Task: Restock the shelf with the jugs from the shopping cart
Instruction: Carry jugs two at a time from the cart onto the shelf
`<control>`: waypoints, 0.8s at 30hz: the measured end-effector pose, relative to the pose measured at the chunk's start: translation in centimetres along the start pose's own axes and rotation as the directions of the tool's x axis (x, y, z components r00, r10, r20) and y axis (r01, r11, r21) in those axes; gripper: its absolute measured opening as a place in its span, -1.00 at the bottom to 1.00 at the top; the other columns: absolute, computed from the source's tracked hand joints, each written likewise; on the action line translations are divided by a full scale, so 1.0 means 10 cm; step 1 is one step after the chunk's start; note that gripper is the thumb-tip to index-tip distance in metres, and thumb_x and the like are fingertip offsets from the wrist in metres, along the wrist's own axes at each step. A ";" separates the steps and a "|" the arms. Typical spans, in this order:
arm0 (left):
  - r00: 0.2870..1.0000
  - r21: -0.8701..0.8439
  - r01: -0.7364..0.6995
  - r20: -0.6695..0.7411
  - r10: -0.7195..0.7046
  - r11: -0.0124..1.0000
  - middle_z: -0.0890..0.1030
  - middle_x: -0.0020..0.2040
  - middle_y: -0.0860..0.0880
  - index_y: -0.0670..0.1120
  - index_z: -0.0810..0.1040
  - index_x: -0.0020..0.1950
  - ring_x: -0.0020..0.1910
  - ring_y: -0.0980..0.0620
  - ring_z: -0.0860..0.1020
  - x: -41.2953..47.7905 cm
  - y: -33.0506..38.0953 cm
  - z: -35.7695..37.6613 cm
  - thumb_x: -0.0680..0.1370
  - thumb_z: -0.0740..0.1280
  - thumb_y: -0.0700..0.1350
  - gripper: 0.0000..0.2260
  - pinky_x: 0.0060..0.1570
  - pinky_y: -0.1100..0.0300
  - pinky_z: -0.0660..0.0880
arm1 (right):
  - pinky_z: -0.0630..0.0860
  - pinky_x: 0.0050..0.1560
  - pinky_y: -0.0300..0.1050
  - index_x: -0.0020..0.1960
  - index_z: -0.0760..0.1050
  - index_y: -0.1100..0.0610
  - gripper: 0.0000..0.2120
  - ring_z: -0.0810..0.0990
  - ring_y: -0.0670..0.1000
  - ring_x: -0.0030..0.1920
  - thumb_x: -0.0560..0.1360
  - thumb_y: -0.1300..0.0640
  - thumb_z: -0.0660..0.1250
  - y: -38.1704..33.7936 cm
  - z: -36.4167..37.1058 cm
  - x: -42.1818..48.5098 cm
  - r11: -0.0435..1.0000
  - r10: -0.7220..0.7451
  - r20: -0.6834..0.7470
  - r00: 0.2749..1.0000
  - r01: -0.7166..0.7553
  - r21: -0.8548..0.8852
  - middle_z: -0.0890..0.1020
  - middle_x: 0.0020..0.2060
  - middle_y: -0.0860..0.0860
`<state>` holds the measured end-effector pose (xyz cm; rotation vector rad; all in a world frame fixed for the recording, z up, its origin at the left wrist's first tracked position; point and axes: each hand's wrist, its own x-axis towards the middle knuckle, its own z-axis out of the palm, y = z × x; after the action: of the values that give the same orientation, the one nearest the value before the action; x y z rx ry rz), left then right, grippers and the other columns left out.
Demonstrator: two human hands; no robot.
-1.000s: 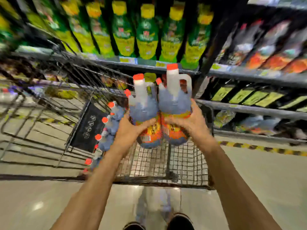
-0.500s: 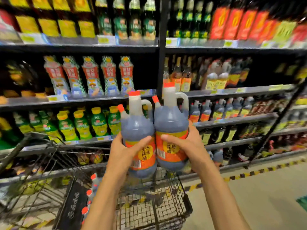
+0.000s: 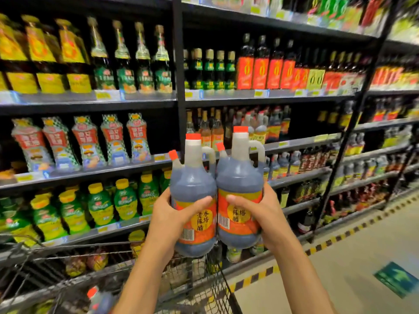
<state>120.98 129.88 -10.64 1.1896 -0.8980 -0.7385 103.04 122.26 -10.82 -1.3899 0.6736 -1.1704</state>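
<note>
- Head view: two jugs upright, touching, mid-air over shopping cart front corner, facing shelf.
- Best: keep both level, land bases on shelf edge by matching jugs, then slide back.
- L hand & R hand each wrap a jug's label, thumbs in front; forearms raised, angled inward.

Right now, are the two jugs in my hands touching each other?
Touching. The head view shows the left jug and the right jug pressed side by side, their bodies meeting with no gap along the labels.
</note>
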 end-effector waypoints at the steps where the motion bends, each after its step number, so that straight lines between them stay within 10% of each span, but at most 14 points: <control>1: 1.000 0.003 -0.003 0.011 0.003 1.000 0.72 -0.14 0.12 0.03 0.59 0.04 -0.20 0.12 0.69 0.02 0.00 0.07 0.11 0.57 0.01 -0.48 -0.34 0.26 0.56 | 0.65 -0.01 0.07 0.34 0.44 0.01 -0.29 0.70 0.07 0.06 0.26 0.14 0.63 -0.01 -0.07 0.01 1.000 -0.004 -0.003 1.000 0.004 0.006 0.68 0.13 0.04; 7: 0.997 0.044 0.012 0.078 -0.015 0.999 0.71 -0.16 0.16 0.10 0.57 0.02 -0.19 0.14 0.69 0.13 -0.01 0.65 0.10 0.56 0.07 -0.49 -0.26 0.19 0.57 | 0.62 0.06 0.23 0.32 0.45 0.03 -0.23 0.69 0.15 0.08 0.16 0.02 0.63 -0.07 -0.63 0.11 0.999 -0.031 -0.059 0.998 0.032 0.004 0.68 0.12 0.08; 24: 0.987 0.064 0.082 0.136 -0.090 0.995 0.71 -0.04 0.09 0.07 0.57 0.15 -0.07 0.03 0.69 0.47 -0.26 3.06 0.03 0.67 0.17 -0.27 -0.08 -0.01 0.62 | 0.66 -0.14 -0.10 0.32 0.43 0.01 -0.26 0.72 0.05 0.00 0.18 0.11 0.61 -0.44 -2.93 0.53 0.999 -0.032 -0.152 0.988 0.032 0.000 0.69 0.09 0.01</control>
<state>96.06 111.45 -8.47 1.2467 -0.9933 -0.8786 77.08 107.04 -9.26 -1.3233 0.7593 -1.3118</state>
